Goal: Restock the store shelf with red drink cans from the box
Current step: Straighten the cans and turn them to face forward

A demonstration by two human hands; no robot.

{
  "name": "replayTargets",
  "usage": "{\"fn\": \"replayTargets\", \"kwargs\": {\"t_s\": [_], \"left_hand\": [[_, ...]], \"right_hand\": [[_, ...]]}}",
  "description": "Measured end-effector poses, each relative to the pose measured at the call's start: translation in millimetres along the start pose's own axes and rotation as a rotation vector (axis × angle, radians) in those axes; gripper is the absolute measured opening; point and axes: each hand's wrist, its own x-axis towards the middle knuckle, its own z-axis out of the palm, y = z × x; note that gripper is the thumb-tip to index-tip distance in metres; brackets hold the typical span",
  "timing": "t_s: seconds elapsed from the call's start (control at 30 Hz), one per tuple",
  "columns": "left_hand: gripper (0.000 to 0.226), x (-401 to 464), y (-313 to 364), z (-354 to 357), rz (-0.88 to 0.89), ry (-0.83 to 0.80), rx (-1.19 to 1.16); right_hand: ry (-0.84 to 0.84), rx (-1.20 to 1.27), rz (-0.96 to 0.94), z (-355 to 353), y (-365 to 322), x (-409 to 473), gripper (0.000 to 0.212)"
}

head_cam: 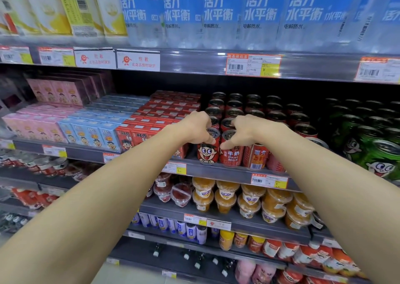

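My left hand [195, 128] fingers curled round a front can [208, 148], my right hand [242, 132] gripping the next can [231, 154], both upright at the shelf [216, 171] edge

A shop: tiered shelves [216, 64] packed with bottles [218, 13], cartons [91, 132], cans [255, 110] and cups [227, 195], price tags [252, 65] clipped along the edges.

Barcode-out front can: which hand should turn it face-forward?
Probably right. The right hand grips the Drink Milk can directly beside the barcode-out can; the left hand holds the face can farther away.
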Motion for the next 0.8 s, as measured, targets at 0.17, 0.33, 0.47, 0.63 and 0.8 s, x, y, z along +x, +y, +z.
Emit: {"fn": "replayTargets", "kwargs": {"t_s": [0.17,0.33,0.47,0.63,0.8], "left_hand": [[0.072,1,2,-2,-0.003,-0.008,0.017],[0.074,2,3,-3,-0.005,-0.017,0.031],[0.074,2,2,-3,-0.008,-0.022,0.006],[0.073,1,2,-2,-0.011,-0.019,-0.006],[0.072,2,2,-2,-0.012,-0.010,-0.009]], "right_hand": [[0.176,0.024,0.029,11,-1,2,0.058],[0.170,0.038,0.017,8,-4,-1,0.051],[0.131,0.024,-0.013,5,-4,0,0.071],[0.083,0.022,-0.029,2,-2,1,0.069],[0.177,0.010,0.035,9,-2,1,0.055]]}}
